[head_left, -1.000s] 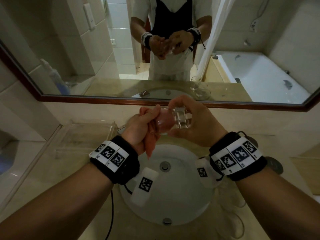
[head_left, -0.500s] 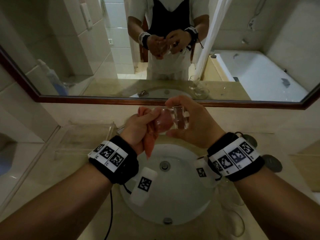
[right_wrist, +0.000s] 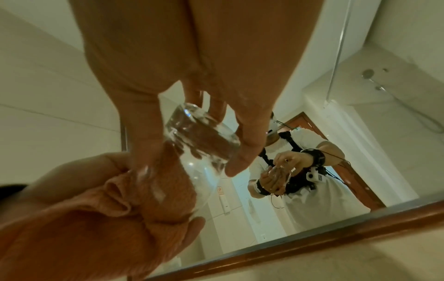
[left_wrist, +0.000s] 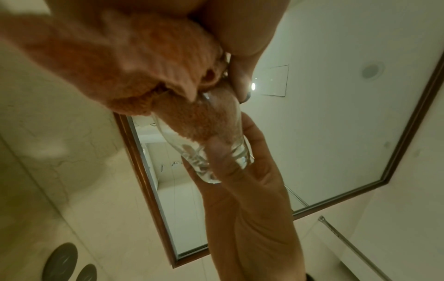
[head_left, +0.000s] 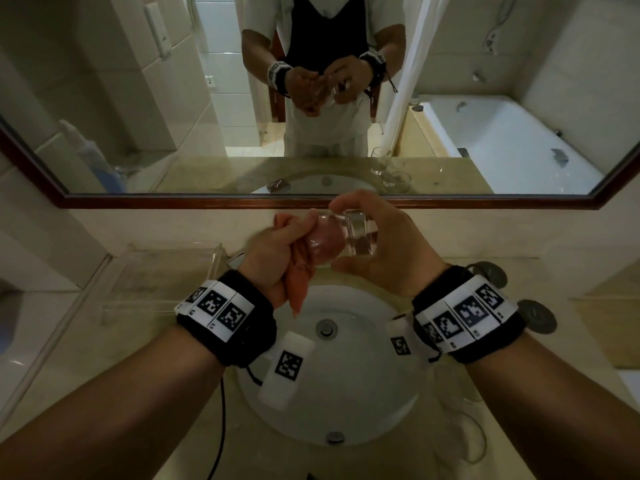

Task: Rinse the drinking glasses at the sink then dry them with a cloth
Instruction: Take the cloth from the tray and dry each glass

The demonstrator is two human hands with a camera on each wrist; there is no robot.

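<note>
From the head camera, the right hand (head_left: pixel 377 247) gripped a drinking glass (head_left: pixel 343 239) on its side above the sink (head_left: pixel 374 403); the left hand (head_left: pixel 273 258) held an orange cloth (head_left: pixel 299 289) stuffed into its mouth. The left wrist view showed cloth (left_wrist: pixel 199 121) filling the glass (left_wrist: pixel 216 152). In the right wrist view, fingers (right_wrist: pixel 250 133) curled round its base.

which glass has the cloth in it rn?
The tumbler the right hand holds sideways above the sink; the left hand pushes the orange cloth into its mouth. Others sit on the counter.
</note>
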